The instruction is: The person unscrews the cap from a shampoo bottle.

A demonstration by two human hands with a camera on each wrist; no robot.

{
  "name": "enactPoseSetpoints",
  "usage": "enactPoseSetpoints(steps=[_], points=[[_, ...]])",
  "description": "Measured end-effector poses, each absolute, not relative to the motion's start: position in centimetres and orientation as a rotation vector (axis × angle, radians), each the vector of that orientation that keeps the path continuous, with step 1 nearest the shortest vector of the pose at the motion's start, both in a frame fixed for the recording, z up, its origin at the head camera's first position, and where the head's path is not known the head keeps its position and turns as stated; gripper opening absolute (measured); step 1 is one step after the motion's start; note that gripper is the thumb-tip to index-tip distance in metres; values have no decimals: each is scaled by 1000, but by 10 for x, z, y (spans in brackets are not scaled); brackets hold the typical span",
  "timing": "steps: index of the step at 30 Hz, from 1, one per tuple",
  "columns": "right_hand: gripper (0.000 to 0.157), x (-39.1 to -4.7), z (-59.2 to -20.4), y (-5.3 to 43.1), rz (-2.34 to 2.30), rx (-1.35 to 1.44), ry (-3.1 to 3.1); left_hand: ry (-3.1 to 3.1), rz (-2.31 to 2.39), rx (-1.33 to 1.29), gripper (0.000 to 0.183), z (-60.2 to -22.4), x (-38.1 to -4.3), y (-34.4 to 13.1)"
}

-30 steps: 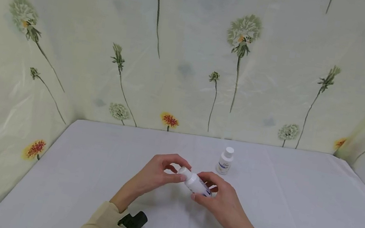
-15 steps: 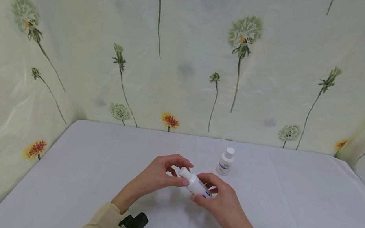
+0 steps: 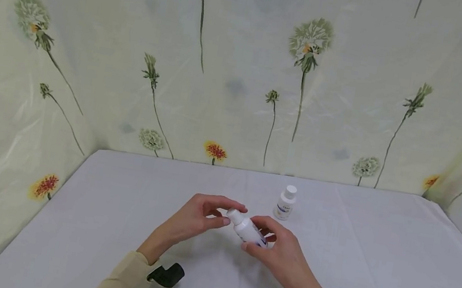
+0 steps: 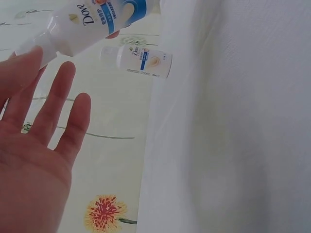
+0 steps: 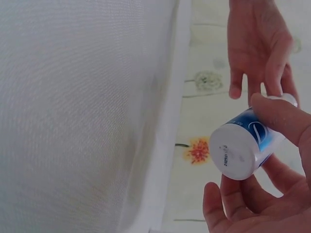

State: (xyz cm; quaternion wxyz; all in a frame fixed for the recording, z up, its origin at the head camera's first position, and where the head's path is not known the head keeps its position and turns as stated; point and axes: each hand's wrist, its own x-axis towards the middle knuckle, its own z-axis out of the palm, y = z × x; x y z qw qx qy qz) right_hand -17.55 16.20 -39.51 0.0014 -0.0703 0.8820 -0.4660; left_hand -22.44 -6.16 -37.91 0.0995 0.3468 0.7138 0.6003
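Right grip (image 3: 279, 250) grasped the bottle (image 3: 248, 230) by its body, tilted above the surface (image 3: 109, 225). Left grip (image 3: 197, 216) was at the cap (image 3: 234, 216); whether pinching, could not tell. Cap was on; work there looked unfinished. Other bottle (image 3: 284, 206) stood upright beyond, capped, untouched.

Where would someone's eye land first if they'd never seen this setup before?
Probably on the tilted white bottle near the middle of the head view, held by the right hand with the left hand at its white cap. Next might come the second bottle, upright on the white cloth farther back, then the large dandelion print on the backdrop above.
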Motion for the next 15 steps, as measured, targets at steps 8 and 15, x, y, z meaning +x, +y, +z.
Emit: enactPoseSetpoints(steps=[8, 15], points=[[40, -175, -395, 163, -1496, -250, 2760, 2243, 1760, 951, 28, -397, -235, -60], [39, -174, -395, 162, -1492, -234, 2767, 2301, 1768, 869, 22, -397, -233, -60]])
